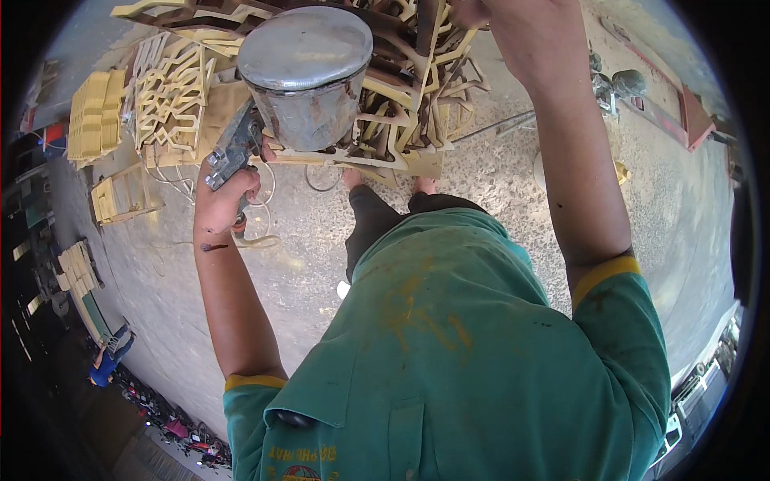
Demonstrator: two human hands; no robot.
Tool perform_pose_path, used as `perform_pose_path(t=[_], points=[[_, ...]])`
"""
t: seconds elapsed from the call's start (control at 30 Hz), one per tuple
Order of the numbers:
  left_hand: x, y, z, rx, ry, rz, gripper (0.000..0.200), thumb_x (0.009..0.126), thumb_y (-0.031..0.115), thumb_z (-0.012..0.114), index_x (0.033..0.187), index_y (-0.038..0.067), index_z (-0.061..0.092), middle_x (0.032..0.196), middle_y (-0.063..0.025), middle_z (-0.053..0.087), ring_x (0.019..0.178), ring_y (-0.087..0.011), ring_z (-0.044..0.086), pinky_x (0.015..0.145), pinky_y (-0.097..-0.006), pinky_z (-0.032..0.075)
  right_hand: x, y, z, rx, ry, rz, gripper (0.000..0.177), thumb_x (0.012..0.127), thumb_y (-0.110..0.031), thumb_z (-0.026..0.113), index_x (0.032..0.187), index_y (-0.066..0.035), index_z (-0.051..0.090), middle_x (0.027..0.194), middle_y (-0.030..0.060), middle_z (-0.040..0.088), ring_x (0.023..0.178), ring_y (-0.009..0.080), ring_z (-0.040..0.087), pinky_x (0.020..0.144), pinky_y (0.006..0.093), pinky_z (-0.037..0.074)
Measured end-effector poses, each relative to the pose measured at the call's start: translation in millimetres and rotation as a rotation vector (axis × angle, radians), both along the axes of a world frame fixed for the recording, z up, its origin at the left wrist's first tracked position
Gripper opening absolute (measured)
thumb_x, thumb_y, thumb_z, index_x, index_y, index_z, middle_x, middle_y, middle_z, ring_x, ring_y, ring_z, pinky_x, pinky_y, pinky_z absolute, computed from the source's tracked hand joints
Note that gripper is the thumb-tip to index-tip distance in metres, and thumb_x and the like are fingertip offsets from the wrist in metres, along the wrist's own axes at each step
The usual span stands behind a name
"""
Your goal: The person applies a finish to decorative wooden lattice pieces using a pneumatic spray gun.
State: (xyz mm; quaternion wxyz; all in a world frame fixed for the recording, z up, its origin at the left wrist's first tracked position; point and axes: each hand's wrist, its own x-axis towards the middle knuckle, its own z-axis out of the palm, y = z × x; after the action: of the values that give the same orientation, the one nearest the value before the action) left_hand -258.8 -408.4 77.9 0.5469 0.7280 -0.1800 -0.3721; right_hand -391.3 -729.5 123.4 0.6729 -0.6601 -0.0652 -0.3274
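My left hand (220,200) grips the handle of a spray gun (233,152) that carries a large dented metal cup (309,76) on top. The gun points at a stack of yellow-coated carved wooden fretwork panels (172,92) leaning in front of me. A thin hose (258,238) curls down from below the gun. My right arm reaches up over the panels. My right hand (472,11) is at the top edge, against the dark fretwork pieces (401,72), and its fingers are cut off by the frame. My green shirt fills the lower middle.
The concrete floor (497,184) is speckled. Small yellow slatted pieces (96,112) lie at the left, with more (120,192) below them. Wire loops (322,178) lie near my feet. A machine (613,84) stands at the upper right, clutter along the left edge.
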Motion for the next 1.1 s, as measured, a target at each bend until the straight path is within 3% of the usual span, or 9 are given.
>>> perform_pose_path(t=[0.07, 0.17, 0.3, 0.43, 0.47, 0.57, 0.6, 0.73, 1.1], points=[[1, -5, 4, 0.070, -0.072, -0.017, 0.044, 0.065, 0.003, 0.048, 0.108, -0.005, 0.055, 0.083, -0.0104, 0.061, 0.049, -0.0085, 0.042, 0.044, -0.0226, 0.035, 1, 1, -2, -0.002, -0.027, 0.007, 0.016, 0.094, -0.016, 0.058, 0.095, -0.001, 0.064, 0.072, -0.0004, 0.061, 0.059, 0.0027, 0.051, 0.049, 0.0161, 0.039], [10, 1, 5, 0.131, -0.034, -0.131, 0.047, 0.064, -0.003, 0.050, 0.110, -0.006, 0.058, 0.091, -0.0058, 0.060, 0.059, -0.0071, 0.046, 0.054, -0.0216, 0.038, 2, 2, -3, 0.061, -0.038, 0.050, 0.014, 0.094, -0.014, 0.058, 0.096, -0.001, 0.064, 0.073, -0.0001, 0.062, 0.061, 0.0026, 0.052, 0.051, 0.0164, 0.040], [-1, -1, 11, 0.099, -0.222, -0.269, 0.047, 0.064, -0.006, 0.049, 0.110, -0.003, 0.060, 0.091, -0.0019, 0.060, 0.076, -0.0062, 0.050, 0.067, -0.0196, 0.040, -6, 6, 0, 0.195, 0.010, 0.103, 0.013, 0.093, -0.011, 0.059, 0.097, 0.000, 0.064, 0.077, 0.0000, 0.063, 0.065, 0.0029, 0.053, 0.055, 0.0163, 0.042], [-13, -1, 14, 0.136, -0.424, -0.348, 0.049, 0.063, -0.005, 0.052, 0.111, -0.002, 0.059, 0.096, -0.0127, 0.063, 0.083, -0.0177, 0.060, 0.074, -0.0249, 0.045, -6, 10, 0, 0.175, -0.003, 0.040, 0.013, 0.093, -0.011, 0.060, 0.098, 0.000, 0.065, 0.078, 0.0006, 0.063, 0.066, 0.0032, 0.053, 0.055, 0.0171, 0.042], [-13, -3, 16, 0.096, -0.602, -0.445, 0.051, 0.062, -0.005, 0.053, 0.113, -0.004, 0.058, 0.098, -0.0127, 0.062, 0.079, -0.0139, 0.058, 0.068, -0.0229, 0.044, -3, 11, -4, 0.151, -0.054, 0.019, 0.013, 0.093, -0.011, 0.060, 0.098, 0.000, 0.065, 0.078, 0.0007, 0.063, 0.065, 0.0034, 0.053, 0.055, 0.0173, 0.042], [-22, -8, 25, 0.138, -0.659, -0.424, 0.055, 0.059, -0.005, 0.054, 0.114, -0.002, 0.057, 0.098, -0.0157, 0.062, 0.083, -0.0225, 0.061, 0.073, -0.0274, 0.047, -17, 4, 8, 0.097, 0.092, 0.005, 0.016, 0.092, -0.014, 0.061, 0.102, -0.001, 0.064, 0.079, 0.0028, 0.065, 0.065, 0.0054, 0.055, 0.055, 0.0179, 0.044], [-22, -10, 24, 0.103, -0.748, -0.437, 0.053, 0.059, -0.005, 0.057, 0.112, -0.002, 0.057, 0.100, -0.0182, 0.062, 0.089, -0.0312, 0.062, 0.079, -0.0321, 0.048, -20, 4, 15, 0.068, 0.125, -0.022, 0.019, 0.092, -0.015, 0.062, 0.104, -0.002, 0.063, 0.080, 0.0037, 0.066, 0.064, 0.0061, 0.056, 0.055, 0.0179, 0.044], [-13, -19, 28, 0.132, -0.653, -0.500, 0.049, 0.061, -0.001, 0.064, 0.110, 0.000, 0.058, 0.101, -0.0186, 0.062, 0.091, -0.0357, 0.061, 0.081, -0.0345, 0.048, -36, -10, 10, 0.093, 0.303, -0.138, 0.023, 0.097, -0.018, 0.053, 0.106, 0.001, 0.061, 0.087, 0.0030, 0.059, 0.064, 0.0070, 0.039, 0.057, 0.0241, 0.035], [22, -53, -1, -0.034, -0.532, -0.790, 0.055, 0.061, 0.009, 0.071, 0.112, 0.001, 0.056, 0.105, -0.0184, 0.061, 0.094, -0.0370, 0.060, 0.079, -0.0392, 0.049, -63, 24, 44, -0.020, 0.536, -0.405, 0.025, 0.097, -0.020, 0.053, 0.110, 0.000, 0.059, 0.089, 0.0033, 0.057, 0.067, 0.0072, 0.040, 0.057, 0.0225, 0.035]])
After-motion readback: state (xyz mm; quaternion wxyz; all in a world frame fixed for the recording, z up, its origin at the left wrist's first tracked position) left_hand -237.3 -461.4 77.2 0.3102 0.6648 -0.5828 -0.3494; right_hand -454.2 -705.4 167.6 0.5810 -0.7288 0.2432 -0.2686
